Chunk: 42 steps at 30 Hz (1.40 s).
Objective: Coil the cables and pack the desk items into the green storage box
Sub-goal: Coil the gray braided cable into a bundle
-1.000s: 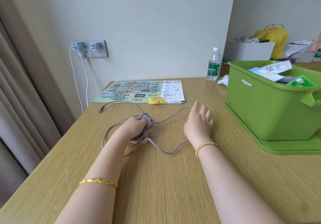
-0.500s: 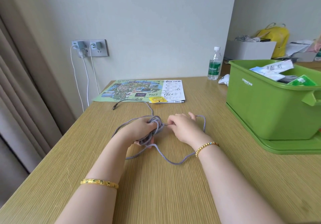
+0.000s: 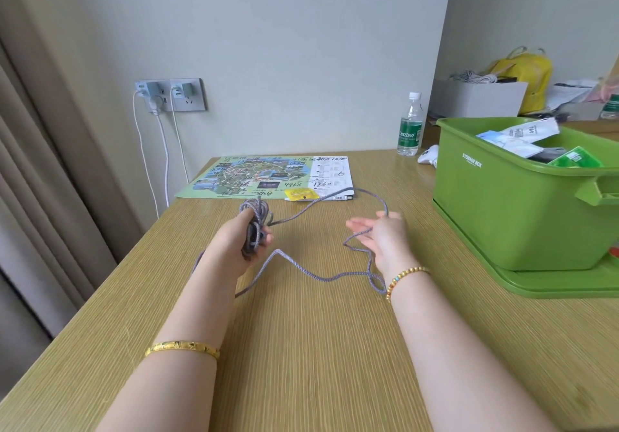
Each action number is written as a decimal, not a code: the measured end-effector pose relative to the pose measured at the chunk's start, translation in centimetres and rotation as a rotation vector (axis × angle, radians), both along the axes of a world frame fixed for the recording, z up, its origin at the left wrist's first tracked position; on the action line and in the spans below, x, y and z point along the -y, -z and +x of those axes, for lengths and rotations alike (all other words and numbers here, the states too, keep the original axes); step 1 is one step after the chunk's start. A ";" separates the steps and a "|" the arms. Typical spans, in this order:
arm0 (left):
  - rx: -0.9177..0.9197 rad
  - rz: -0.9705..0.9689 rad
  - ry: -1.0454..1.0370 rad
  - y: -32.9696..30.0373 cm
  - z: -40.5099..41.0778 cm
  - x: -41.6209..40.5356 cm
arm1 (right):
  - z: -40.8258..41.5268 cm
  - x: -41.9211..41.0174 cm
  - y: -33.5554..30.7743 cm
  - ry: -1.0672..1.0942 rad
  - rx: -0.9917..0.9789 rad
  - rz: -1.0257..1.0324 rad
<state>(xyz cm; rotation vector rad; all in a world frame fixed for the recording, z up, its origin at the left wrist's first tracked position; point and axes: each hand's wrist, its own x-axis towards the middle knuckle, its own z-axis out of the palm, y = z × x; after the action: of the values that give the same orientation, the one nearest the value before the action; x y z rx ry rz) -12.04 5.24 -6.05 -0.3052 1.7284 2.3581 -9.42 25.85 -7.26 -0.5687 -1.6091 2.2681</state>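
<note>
A grey braided cable [image 3: 301, 269] lies in loose loops on the wooden desk. My left hand [image 3: 241, 240] grips a wound bundle of it, held upright above the desk. From the bundle a strand runs right, arcs over and crosses my right hand [image 3: 382, 235], whose fingers are stretched out towards the left with the cable draped across the palm. The green storage box [image 3: 495, 217] stands at the right on its green lid [image 3: 556, 285], with several packets inside.
A printed map [image 3: 264, 177], a yellow packet [image 3: 298, 194] and a pen [image 3: 336, 198] lie at the desk's far side. A water bottle [image 3: 410, 126] and a white item [image 3: 428, 156] stand behind the box. Wall sockets [image 3: 170, 94] with white leads and a curtain are at left.
My right hand moved away from the bundle to the right, drawing a strand of cable out with it. The left hand lifted and turned the bundle upright. The cable's far end slid closer.
</note>
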 end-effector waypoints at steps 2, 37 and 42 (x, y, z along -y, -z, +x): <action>-0.015 -0.134 0.059 0.2 0.0 0.0 | -0.1 0.2 0.3 0.070 0.129 0.394; -0.112 -0.201 -0.103 0.7 -1.0 0.1 | 0.5 0.5 -1.0 -0.456 -0.287 -0.296; -0.162 -0.522 0.077 0.7 -0.6 -0.3 | 0.9 1.0 -1.3 -0.663 -0.375 -0.315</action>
<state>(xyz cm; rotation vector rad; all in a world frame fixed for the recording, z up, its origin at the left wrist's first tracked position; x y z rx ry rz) -12.61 5.50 -6.73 -0.1194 2.3714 1.8876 -8.53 24.84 -6.00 0.3869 -1.3873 2.8914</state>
